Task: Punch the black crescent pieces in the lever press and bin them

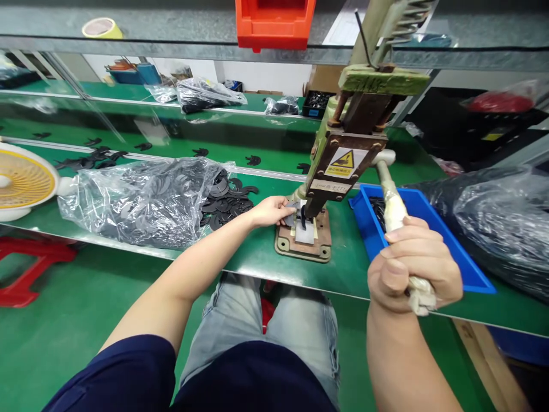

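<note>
Fingers of my L hand [270, 211] are pinched narrow on a flat dark pc [291, 220], at the L side of the hand press [332, 163], over its base plate [283, 245]; prob. held by that side so the tips sit clear of the ram [316, 206]. R hand [415, 264] is wrapped round the taped lever [393, 209], low down near its end, prob. b/c that gives best leverage; tape's presumably for grip. Can't tell if the pc touches the small curved part [303, 218] beside it. Loose black pcs [227, 203] spill from the clear bag [128, 200] on my L, I guess for easy reach; blue bin [457, 260] sits R of the press, w/ dark bits [378, 210] inside. Warning label [343, 162] faces me, prob. b/c hands work this close.
</note>
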`<action>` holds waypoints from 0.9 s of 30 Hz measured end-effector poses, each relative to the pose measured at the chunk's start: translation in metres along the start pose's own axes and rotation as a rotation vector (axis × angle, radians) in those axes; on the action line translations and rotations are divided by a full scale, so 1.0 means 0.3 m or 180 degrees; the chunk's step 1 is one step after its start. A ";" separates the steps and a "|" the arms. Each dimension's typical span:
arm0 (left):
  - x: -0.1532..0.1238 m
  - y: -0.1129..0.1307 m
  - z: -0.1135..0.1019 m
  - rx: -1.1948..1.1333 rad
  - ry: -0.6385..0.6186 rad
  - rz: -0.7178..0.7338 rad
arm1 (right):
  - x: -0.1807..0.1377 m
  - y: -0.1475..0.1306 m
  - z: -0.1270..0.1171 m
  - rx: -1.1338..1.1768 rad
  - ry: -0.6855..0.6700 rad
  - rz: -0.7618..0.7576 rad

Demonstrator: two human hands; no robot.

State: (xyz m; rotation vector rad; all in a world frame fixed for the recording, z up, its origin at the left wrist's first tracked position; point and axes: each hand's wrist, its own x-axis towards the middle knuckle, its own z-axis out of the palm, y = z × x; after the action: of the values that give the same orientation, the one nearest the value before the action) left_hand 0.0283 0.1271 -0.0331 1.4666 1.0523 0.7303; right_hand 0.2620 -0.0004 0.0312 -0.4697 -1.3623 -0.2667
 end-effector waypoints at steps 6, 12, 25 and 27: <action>0.018 -0.022 0.005 -0.0033 -0.0022 0.0045 | -0.005 0.020 0.007 0.0099 0.0135 -0.0107; 0.024 -0.015 0.011 0.0170 0.0099 0.0154 | -0.010 0.022 0.004 0.0051 0.0114 -0.0098; 0.050 0.019 0.004 -0.0105 -0.0211 -0.1025 | 0.009 0.012 0.039 0.0166 0.0358 -0.0110; 0.048 0.014 0.011 -0.0212 -0.0204 -0.1147 | 0.064 0.012 0.054 0.0320 0.0392 -0.0215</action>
State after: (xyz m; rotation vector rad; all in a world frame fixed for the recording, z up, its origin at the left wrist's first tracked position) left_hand 0.0380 0.1389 -0.0313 1.1920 1.1905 0.4533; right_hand 0.2533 0.0120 0.0515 -0.3189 -1.2662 -0.2767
